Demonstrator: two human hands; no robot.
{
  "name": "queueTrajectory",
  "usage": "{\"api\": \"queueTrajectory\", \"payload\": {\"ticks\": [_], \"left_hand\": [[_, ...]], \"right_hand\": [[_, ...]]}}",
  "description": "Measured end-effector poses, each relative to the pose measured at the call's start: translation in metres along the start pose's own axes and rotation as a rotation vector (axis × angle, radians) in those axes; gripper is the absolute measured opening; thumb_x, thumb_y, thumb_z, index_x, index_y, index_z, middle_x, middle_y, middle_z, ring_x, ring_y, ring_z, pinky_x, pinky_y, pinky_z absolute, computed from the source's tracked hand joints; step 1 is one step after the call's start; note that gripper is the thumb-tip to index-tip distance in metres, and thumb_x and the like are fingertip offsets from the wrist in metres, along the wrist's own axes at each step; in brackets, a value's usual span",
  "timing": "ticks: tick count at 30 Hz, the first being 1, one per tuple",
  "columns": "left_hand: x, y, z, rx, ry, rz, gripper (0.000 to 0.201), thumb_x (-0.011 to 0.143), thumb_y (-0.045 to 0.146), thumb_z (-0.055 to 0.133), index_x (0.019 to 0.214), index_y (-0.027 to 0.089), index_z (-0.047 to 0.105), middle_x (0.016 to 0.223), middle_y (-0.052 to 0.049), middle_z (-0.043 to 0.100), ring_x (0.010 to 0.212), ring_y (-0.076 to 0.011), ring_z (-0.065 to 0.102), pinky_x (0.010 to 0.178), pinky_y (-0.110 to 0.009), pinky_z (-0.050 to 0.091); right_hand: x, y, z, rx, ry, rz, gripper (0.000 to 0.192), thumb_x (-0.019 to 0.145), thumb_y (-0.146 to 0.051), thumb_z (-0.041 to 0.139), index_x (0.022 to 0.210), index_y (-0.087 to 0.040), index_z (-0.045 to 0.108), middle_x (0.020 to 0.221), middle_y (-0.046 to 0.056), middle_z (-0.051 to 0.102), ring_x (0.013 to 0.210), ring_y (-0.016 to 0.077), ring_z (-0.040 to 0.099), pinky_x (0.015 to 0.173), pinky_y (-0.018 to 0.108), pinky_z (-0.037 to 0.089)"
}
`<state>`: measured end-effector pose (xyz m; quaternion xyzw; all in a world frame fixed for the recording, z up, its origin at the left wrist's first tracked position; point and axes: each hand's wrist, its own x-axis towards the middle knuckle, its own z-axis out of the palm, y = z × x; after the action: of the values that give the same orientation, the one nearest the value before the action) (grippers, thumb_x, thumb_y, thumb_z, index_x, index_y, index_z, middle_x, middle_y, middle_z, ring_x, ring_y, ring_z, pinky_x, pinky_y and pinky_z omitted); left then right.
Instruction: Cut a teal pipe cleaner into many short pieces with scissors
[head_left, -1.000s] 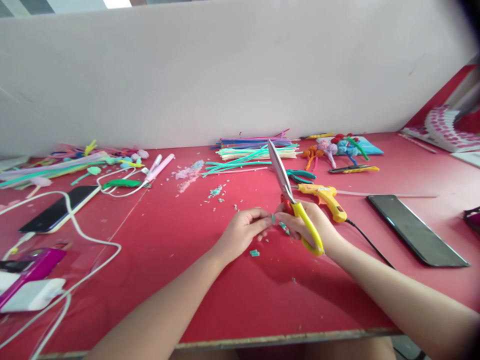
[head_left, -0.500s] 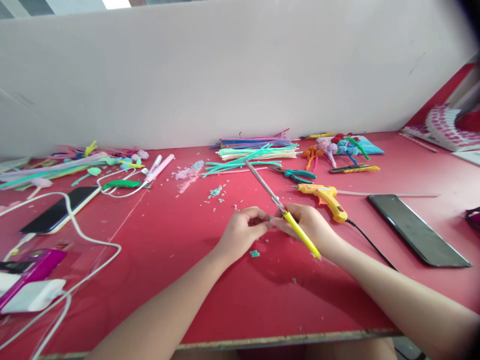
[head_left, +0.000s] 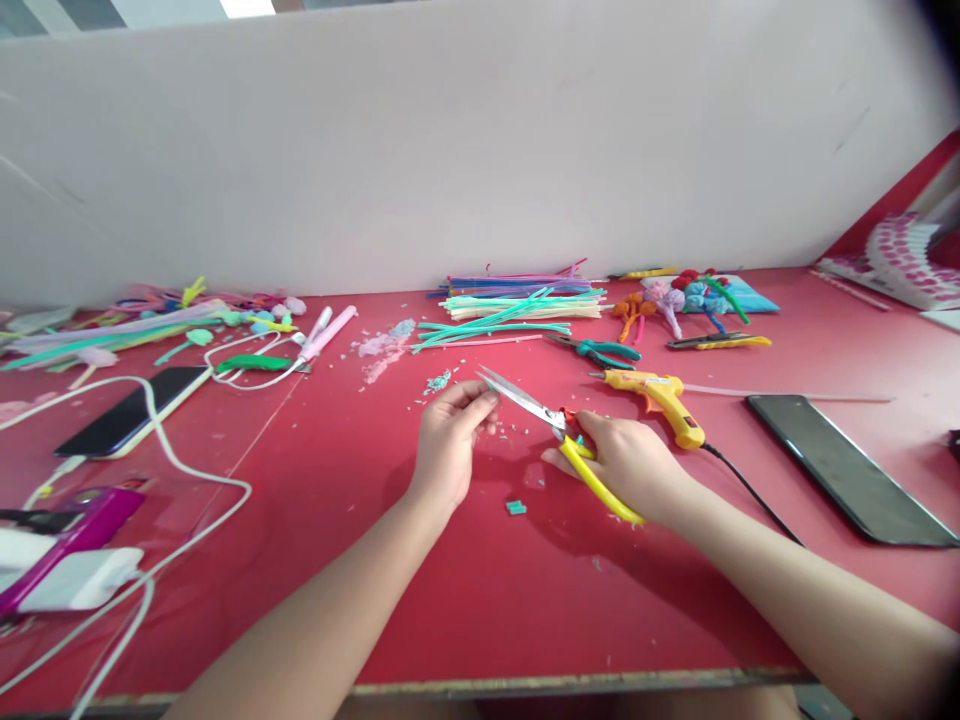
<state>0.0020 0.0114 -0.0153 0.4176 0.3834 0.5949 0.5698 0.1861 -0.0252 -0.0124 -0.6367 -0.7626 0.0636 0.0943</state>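
The right hand (head_left: 628, 462) is curled around the yellow plastic handles of a pair of steel-bladed scissors (head_left: 559, 435). The blades stand slightly parted and point left, their tips close to the left hand's fingers. The left hand (head_left: 448, 437) has its fingers bent and drawn together at the tips, pinching something too small to make out. Both hands hover low over a red tabletop (head_left: 465, 600) — a small teal offcut (head_left: 515, 508) lies just below and between them, with tiny teal scraps scattered about. Just beyond the right hand lies a yellow glue gun (head_left: 660, 398); a dark phone (head_left: 855, 470) lies farther right. Behind, near the white back wall, sits a stack of coloured pipe cleaners (head_left: 517, 300). The near edge of the table runs under both forearms — the red surface between it and the hands is bare. White cables (head_left: 172, 470) loop at the left.
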Motion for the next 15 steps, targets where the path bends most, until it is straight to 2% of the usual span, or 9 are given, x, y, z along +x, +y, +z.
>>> {"api": "queueTrajectory", "payload": {"ticks": [15], "left_hand": [[-0.0002, 0.0011, 0.0005, -0.051, -0.014, -0.012, 0.009, 0.065, 0.018, 0.063, 0.072, 0.014, 0.063, 0.063, 0.001, 0.054, 0.055, -0.0055, 0.047, 0.049, -0.017, 0.036]], "right_hand": [[-0.0008, -0.0011, 0.0038, -0.038, 0.02, -0.028, 0.041, 0.078, -0.058, 0.032, 0.073, -0.019, 0.046, 0.057, 0.002, 0.056, 0.051, 0.0141, 0.052, 0.046, 0.024, 0.02]]}}
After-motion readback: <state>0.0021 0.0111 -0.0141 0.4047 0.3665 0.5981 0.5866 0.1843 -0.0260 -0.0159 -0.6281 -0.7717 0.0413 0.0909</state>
